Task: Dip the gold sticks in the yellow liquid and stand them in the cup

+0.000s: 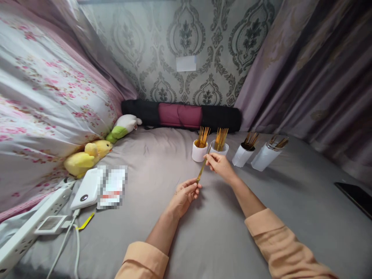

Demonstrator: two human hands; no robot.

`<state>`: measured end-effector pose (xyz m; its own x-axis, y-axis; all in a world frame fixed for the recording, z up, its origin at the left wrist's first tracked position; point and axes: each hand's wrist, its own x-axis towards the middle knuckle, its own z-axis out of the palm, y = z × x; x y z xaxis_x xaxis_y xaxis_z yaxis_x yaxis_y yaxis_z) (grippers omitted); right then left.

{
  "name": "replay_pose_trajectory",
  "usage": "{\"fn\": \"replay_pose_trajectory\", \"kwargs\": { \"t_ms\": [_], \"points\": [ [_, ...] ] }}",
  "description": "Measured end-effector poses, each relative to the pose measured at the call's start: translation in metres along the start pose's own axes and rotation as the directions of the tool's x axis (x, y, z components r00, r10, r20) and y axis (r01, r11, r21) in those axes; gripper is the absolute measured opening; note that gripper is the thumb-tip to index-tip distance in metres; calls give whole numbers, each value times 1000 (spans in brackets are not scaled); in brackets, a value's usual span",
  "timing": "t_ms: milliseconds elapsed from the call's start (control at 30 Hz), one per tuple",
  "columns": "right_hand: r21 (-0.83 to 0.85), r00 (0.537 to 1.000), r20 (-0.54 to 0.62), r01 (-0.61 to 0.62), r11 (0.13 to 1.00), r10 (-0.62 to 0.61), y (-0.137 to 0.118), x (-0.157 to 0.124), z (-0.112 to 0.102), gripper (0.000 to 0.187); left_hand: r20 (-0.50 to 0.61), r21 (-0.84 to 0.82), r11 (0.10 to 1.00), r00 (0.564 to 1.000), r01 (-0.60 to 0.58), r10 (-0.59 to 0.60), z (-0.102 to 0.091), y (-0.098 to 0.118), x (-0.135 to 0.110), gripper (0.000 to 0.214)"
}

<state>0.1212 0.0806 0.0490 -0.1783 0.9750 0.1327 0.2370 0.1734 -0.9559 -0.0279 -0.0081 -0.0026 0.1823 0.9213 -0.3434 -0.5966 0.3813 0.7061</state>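
Note:
A thin gold-coloured strip (202, 169) slants between my two hands above the grey sheet. My left hand (186, 195) pinches its lower end, where a small darker knob shows near the fingertips. Higher up, the fingers of my right hand (218, 163) are closed round the upper part, and its dark tip sticks out above them. Just behind my right hand stand two white cups, the left cup (198, 154) and the right cup (225, 148), each with several upright gold strips. My right hand partly hides the right cup.
Two taller white containers, one (240, 158) nearer and one (263, 159) further right, lean with darker strips inside. A black and maroon roll (180, 115) lies along the wall. Plush toys (80, 162), a power bank (85, 190) and a power strip (26, 236) with cables are at left; a dark flat device (356, 197) at right.

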Motion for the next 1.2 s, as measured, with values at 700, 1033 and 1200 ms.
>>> {"fn": "replay_pose_trajectory", "kwargs": {
  "t_ms": [700, 1033, 1200],
  "points": [
    [-48, 975, -182, 119, 992, -125, -26, 27, -25, 36, -4, -27, 1000, 1000, -10, 10, 1, -1, 1, 26],
    [-84, 983, -161, 76, 994, -89, -36, 32, -29, 34, -51, -72, 997, 999, 3, -6, 2, 0, 1, 20],
    [-77, 971, -198, 117, 990, -130, -48, 42, -40, 34, -64, -116, 993, 998, 20, -27, 3, 6, -2, 20]
  ]
}}
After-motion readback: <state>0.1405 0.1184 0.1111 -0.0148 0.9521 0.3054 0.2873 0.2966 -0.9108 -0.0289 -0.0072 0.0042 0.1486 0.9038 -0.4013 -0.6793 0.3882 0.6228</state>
